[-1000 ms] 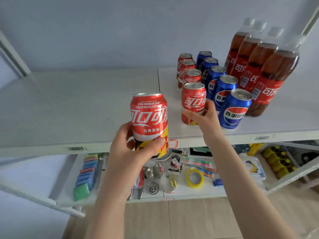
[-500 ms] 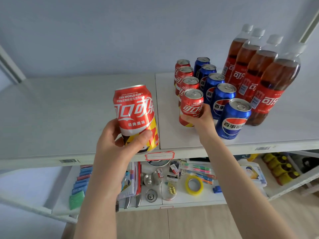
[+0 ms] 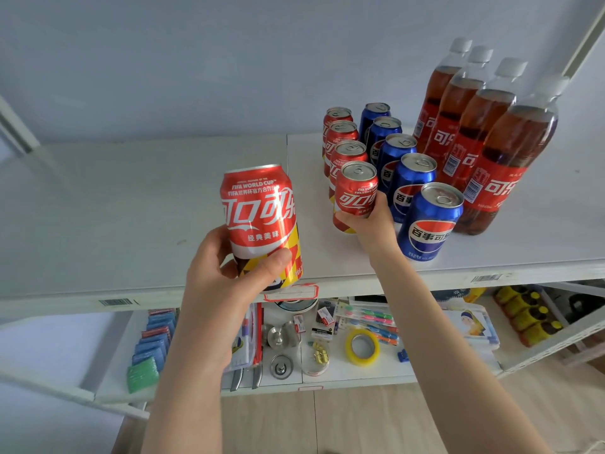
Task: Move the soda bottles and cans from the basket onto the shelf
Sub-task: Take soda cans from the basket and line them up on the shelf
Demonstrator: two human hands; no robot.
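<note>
Right hand (image 3: 370, 221) wraps a red can (image 3: 357, 191) standing on the shelf (image 3: 131, 208), just left of the front blue can (image 3: 432, 221); placing looks nearly done. Left hand (image 3: 229, 280) grips a second red can (image 3: 258, 217), raised farther left of that blue can. Next, I judge: release, then stand the second can upright alongside.

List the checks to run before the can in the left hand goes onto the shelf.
1. Left hand has hold of the held can: ok, thumb and fingers wrap it.
2. Held can upright: ok, tilted only slightly.
3. Right hand off the front red can: not ok, it grips it.
4. Front red can resting flat on the shelf: cannot tell, the hand hides part of its base.
5. Bare shelf left of the row of red cans: ok.
</note>
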